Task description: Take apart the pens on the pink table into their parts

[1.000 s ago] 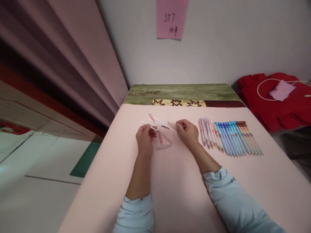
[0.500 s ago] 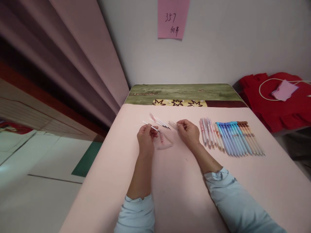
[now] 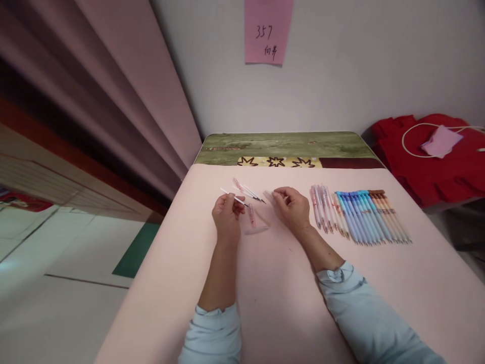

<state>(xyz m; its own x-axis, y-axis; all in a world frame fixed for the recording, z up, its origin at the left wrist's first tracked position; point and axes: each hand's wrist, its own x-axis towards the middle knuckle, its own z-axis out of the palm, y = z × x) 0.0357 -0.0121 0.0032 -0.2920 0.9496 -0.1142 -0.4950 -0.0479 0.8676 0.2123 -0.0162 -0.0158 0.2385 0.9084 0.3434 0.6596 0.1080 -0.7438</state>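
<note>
Between the fingertips of my left hand (image 3: 227, 217), a slim white pen refill (image 3: 239, 201) with a dark tip points to the right. My right hand (image 3: 293, 207) is closed on a translucent pale pen barrel (image 3: 268, 196), partly hidden by the fingers. More white refills (image 3: 252, 192) lie on the table between and beyond the hands, next to a pink-printed clear pen part (image 3: 237, 184). Just right of my left hand rest another pink-printed pen part (image 3: 252, 216) and a clear barrel piece (image 3: 256, 230).
To the right, a row of assembled pens (image 3: 364, 217) runs from pink-white through blue to brown. They lie on a pink table cover (image 3: 273, 293). A green patterned strip (image 3: 280, 144) shows at the back by the wall. Red cloth (image 3: 435, 172) with a cable is at the right.
My right hand has shifted slightly, and the barrel in its fingers has turned a little. My left hand keeps hold of the refill, almost still.
</note>
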